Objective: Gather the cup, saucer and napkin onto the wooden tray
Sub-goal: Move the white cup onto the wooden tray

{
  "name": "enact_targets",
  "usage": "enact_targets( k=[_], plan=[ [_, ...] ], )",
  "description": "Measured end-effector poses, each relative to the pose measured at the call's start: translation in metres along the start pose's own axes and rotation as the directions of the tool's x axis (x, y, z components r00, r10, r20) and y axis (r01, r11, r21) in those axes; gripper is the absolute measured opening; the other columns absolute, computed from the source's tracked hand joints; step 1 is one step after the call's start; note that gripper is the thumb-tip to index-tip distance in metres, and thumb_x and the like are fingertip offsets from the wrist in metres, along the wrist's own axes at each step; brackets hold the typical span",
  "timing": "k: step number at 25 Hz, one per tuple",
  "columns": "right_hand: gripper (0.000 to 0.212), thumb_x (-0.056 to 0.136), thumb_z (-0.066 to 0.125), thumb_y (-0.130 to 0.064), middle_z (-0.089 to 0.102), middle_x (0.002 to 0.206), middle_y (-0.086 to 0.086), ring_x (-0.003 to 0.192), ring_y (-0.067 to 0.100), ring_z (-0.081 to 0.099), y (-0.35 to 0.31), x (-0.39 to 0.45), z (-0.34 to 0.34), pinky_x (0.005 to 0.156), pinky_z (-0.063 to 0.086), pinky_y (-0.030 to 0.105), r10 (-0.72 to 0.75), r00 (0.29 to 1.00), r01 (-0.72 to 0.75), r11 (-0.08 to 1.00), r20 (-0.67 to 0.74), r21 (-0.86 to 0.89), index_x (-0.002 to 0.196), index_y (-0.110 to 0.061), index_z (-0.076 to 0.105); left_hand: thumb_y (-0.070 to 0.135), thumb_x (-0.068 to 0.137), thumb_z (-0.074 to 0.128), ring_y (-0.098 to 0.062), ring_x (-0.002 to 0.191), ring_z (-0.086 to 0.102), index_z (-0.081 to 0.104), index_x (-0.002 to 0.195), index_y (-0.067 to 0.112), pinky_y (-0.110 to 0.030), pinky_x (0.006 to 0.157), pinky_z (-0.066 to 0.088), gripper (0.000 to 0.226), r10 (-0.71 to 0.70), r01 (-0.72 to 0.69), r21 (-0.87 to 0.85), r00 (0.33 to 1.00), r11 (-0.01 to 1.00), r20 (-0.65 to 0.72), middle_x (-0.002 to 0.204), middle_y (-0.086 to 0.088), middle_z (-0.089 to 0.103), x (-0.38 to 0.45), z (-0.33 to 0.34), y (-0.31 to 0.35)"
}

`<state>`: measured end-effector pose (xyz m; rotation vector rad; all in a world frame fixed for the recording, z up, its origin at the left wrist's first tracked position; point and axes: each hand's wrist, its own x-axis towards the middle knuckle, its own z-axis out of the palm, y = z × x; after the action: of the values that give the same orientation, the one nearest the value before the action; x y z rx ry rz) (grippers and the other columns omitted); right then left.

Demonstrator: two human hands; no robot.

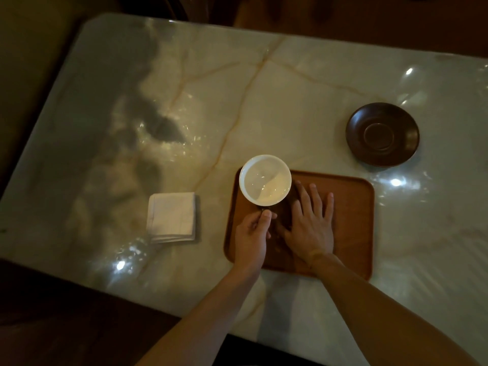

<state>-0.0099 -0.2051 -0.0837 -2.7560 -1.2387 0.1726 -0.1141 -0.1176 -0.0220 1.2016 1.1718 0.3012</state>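
the handle of the white cup (pixel 264 178) is pinched between the thumb and curled fingers of the left hand (pixel 252 233), the thumb nail seen on top at the near side of the cup; the handle itself is mostly hidden by the fingers; the cup is held upright over the far left corner of the wooden tray (pixel 351 220), its rim reaching just past the tray's far edge, and whether its base touches the tray cannot be told from above; the inside of the cup is seen pale and glossy; the right hand (pixel 309 223) is laid flat on the tray just beside the cup, palm down, fingers spread and extended, nothing gripped in it; both bare forearms are seen reaching in from the near edge; the tray is set near the front of the marble table (pixel 184 88), long side across; the folded white napkin (pixel 172 217) is lying on the table to the left of the tray, near it but apart; the dark saucer (pixel 382 134) is standing on the table beyond the tray's far right corner, apart from it, empty side up.
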Motion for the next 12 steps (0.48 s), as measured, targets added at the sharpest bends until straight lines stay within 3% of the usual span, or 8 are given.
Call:
enact_targets(
  k=[4,6,9,12],
  plan=[
    [0.05,0.086,0.04,-0.066,0.03,0.157,0.006,0.147,0.032,0.016,0.001,0.001,0.0,0.115,0.004,0.062,-0.004,1.0,0.004,1.0,0.009,-0.012,0.102,-0.02,0.05,0.031,0.096,0.055,-0.007,0.057,0.047,0.073,0.092,0.017,-0.017,0.053,0.037,0.023,0.024,-0.026,0.044,0.999,0.999,0.026,0.061,0.015,0.059,0.001,-0.002,-0.002],
    [0.056,0.088,0.038,-0.066,0.027,0.159,0.005,0.148,0.031,0.012,0.0,0.002,-0.003,0.116,0.0,0.06,0.001,0.999,-0.001,1.0,0.04,-0.019,0.116,-0.02,0.051,0.034,0.096,0.054,-0.005,0.054,0.047,0.072,0.092,0.021,-0.016,0.051,0.037,0.023,0.025,-0.029,0.077,0.998,0.997,0.052,0.059,0.016,0.059,0.002,-0.004,-0.001],
    [0.069,0.092,0.028,-0.064,0.009,0.163,0.002,0.15,0.029,0.001,0.003,-0.002,-0.013,0.117,0.0,0.061,0.0,0.99,0.004,1.0,0.139,-0.025,0.15,-0.027,0.02,0.038,0.096,0.053,-0.002,0.055,0.053,0.072,0.092,0.025,-0.014,0.049,0.038,0.023,0.001,-0.007,0.109,0.998,0.994,0.062,0.067,0.016,0.062,0.001,-0.005,0.003],
    [0.07,0.09,0.015,-0.061,-0.01,0.163,0.0,0.148,0.032,-0.011,0.005,-0.012,-0.027,0.115,-0.002,0.065,0.014,0.963,0.003,0.998,0.27,-0.062,0.152,-0.037,-0.007,0.041,0.096,0.052,-0.002,0.064,0.062,0.07,0.093,0.027,-0.018,0.054,0.043,0.022,-0.019,0.007,0.144,0.996,0.989,0.082,0.09,0.013,0.07,0.001,-0.006,0.007]
  ],
)
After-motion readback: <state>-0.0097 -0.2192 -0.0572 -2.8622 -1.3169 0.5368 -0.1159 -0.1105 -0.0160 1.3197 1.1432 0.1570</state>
